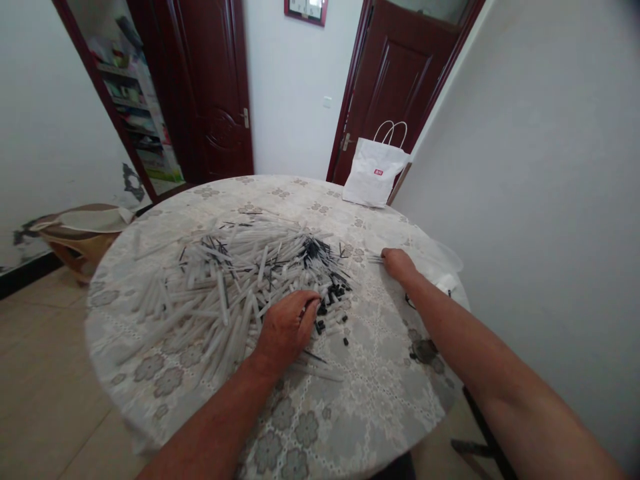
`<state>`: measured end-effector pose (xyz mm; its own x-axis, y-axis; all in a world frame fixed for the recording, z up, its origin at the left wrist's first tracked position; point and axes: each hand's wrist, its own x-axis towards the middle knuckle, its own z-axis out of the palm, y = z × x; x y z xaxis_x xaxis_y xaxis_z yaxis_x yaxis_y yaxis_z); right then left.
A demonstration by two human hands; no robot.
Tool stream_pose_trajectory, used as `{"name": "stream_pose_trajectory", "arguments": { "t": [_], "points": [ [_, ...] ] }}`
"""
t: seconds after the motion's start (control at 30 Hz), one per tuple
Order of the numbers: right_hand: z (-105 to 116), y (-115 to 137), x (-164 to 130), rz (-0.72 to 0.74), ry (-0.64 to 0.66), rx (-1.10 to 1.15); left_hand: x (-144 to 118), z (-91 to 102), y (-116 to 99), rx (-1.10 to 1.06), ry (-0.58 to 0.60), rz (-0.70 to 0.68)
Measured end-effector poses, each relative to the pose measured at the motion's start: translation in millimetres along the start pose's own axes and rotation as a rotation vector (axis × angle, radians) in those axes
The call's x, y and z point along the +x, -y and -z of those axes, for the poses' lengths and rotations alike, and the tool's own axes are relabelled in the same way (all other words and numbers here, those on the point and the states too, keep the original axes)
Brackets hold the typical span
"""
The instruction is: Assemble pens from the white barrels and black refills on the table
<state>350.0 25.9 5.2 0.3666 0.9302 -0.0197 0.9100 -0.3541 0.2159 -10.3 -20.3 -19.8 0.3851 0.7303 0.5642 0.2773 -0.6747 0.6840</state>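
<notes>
Most of the work looks left to do, since a broad heap of loose pale tubes spreads across the round, cloth-covered table, from near its left edge to past the middle, lying in many directions with no sorted rows or stacks. Thin dark sticks are mixed among them, thickest at the side of the heap towards the right edge, and small black caps lie scattered just beside these, one apart from the rest towards the near edge. The left hand rests low over the heap's near side with its fingers curled in and the fingertips by the caps; whether it grips one I cannot tell. The right hand, well out towards the right edge, is closed narrowly around a few thin pale pieces whose ends point back to the heap. These are the only pieces that seem clearly set apart in a hand; whether they are joined or finished is too blurred to judge. Some clear plastic lies by the right edge, its contents unclear, and a white bag stands upright at the far edge, its inside hidden, so neither proves any finished output.
</notes>
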Motion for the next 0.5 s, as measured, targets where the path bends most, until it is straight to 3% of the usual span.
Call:
{"name": "stream_pose_trajectory", "arguments": {
  "t": [0.2, 0.33, 0.43, 0.5],
  "points": [
    [21, 0, -13, 0.028, -0.01, 0.066, 0, 0.1, 0, 0.052, -0.015, -0.04],
    [40, 9, -44, 0.101, 0.025, 0.117, 0, -0.9, 3, 0.075, -0.051, -0.082],
    [49, 26, -82, 0.25, 0.094, 0.186, -1, -1.0, 4, 0.095, -0.072, -0.08],
    [52, 41, -108, 0.473, 0.188, 0.306, -1, -0.8, 4, 0.107, -0.075, -0.073]
  ]
}}
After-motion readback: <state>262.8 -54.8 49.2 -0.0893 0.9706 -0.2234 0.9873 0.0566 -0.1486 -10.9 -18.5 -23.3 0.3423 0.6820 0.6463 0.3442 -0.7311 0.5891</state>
